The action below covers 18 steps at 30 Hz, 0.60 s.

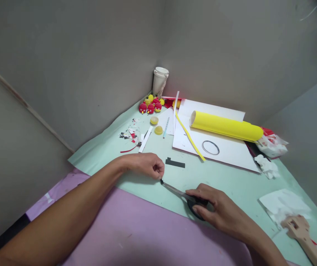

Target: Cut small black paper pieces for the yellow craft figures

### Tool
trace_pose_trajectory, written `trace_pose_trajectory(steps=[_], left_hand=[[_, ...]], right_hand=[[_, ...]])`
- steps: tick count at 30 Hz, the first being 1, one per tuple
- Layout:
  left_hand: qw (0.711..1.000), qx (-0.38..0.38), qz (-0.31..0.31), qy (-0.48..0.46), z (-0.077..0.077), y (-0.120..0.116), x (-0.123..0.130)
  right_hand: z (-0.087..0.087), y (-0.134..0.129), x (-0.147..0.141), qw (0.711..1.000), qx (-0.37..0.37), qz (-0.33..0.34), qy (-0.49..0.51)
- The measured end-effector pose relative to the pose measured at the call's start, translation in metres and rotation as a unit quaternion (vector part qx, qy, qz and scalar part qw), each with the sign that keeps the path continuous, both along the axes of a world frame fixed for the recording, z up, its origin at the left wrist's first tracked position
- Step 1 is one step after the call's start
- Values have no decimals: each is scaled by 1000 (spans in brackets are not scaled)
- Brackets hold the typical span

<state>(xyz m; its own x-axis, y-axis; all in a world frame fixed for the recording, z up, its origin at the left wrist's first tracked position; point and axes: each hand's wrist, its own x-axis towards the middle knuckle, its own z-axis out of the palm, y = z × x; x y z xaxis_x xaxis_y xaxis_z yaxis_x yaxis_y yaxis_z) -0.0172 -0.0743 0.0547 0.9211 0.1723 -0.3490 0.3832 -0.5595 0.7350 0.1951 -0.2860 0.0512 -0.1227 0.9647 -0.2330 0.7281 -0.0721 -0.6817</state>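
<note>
My left hand (149, 166) is closed in a pinch on a small black piece (162, 181) near the front edge of the green sheet. The tips of the scissors (179, 191) meet that piece just below my fingers. Their black handles are in my right hand (212, 205), with the blades looking closed or nearly so. Behind my hands lies a black strip (175, 163) with a small tab at its left end.
Small red and yellow round figures (150, 105) stand by a white cup (160, 79) in the corner. Paper scraps (132, 133) lie left. A yellow roll (225, 126) rests on white board (230, 157). A glue gun (299, 229) lies at right.
</note>
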Motion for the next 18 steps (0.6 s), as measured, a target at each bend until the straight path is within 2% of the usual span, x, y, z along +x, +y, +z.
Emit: trace_pose_trajectory(steps=[18], left_hand=[[1000,4,0,5,2,-1,1]], right_hand=[[0,0,0,1000,9,0,3]])
